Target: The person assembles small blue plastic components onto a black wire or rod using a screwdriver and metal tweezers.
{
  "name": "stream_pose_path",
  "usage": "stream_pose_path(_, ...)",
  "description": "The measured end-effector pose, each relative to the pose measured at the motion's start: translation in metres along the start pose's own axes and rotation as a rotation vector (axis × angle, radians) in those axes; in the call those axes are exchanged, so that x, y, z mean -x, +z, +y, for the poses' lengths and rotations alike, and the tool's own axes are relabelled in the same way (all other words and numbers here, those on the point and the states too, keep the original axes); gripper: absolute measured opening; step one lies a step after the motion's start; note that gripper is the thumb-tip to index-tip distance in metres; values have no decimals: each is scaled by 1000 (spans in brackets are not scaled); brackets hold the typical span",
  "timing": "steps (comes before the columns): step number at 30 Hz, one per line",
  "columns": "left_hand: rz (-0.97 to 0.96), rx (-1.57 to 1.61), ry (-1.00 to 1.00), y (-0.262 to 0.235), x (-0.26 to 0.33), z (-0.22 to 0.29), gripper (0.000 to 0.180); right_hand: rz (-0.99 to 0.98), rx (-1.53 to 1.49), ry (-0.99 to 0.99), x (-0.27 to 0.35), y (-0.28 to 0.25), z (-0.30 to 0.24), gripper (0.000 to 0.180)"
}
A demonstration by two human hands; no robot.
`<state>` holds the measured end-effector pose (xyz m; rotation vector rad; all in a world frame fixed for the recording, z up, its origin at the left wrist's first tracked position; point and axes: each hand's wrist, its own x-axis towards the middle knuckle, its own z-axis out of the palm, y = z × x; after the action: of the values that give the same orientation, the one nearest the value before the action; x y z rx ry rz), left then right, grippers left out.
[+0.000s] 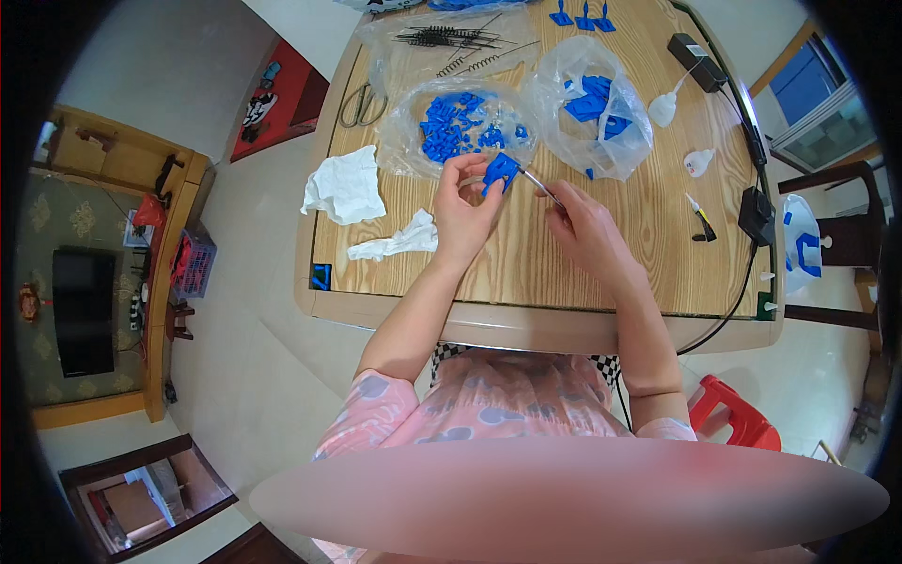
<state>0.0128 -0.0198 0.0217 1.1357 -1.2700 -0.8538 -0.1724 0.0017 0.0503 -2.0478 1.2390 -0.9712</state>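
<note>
Near the table's middle, my left hand (pixel 463 214) pinches a small blue plastic piece (pixel 501 171) between thumb and fingers. My right hand (pixel 594 233) is closed round a slim metal tool (pixel 538 183), whose tip meets the right side of that piece; its exact kind is too small to make out. Just beyond my left hand lies a clear bag (pixel 399 141) spread out with many little blue parts (pixel 449 132) on it. To its right, another clear plastic bag (pixel 625 164) holds larger blue pieces (pixel 592 99).
Scissors (pixel 360 105), white tissue (pixel 343 186) and a crumpled tissue (pixel 399 239) lie left. Black coiled wires (pixel 451 38) and blue assembled pieces (pixel 583 19) are far back. On the right are white bottles (pixel 663 108), a small tube (pixel 700 214), and a black adapter (pixel 756 216) with cables.
</note>
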Motion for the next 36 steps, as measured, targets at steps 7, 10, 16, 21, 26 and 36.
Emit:
stream_pose_path(7, 23, 20, -7, -4, -2, -6, 37, -152, 25, 317, -2, -11, -17, 23)
stream_pose_path(10, 26, 29, 8, -2, -4, -8, 35, 76, 48, 1, 1, 0, 6, 28)
stream_pose_path(16, 87, 29, -4, -10, -9, -9, 37, 6, -48, 95, 0, -1, -10, 26)
stream_pose_path(21, 115, 28, 7, -11, -11, -7, 37, 56, 32, 14, -1, -4, -3, 31)
stream_pose_path(26, 122, 0, 21, -13, -12, -10, 36, 69, -32, 48, 0, -3, -9, 30)
stream_pose_path(36, 157, 25, -1, -18, -16, -8, 36, 54, 42, 107, -2, -10, -12, 31)
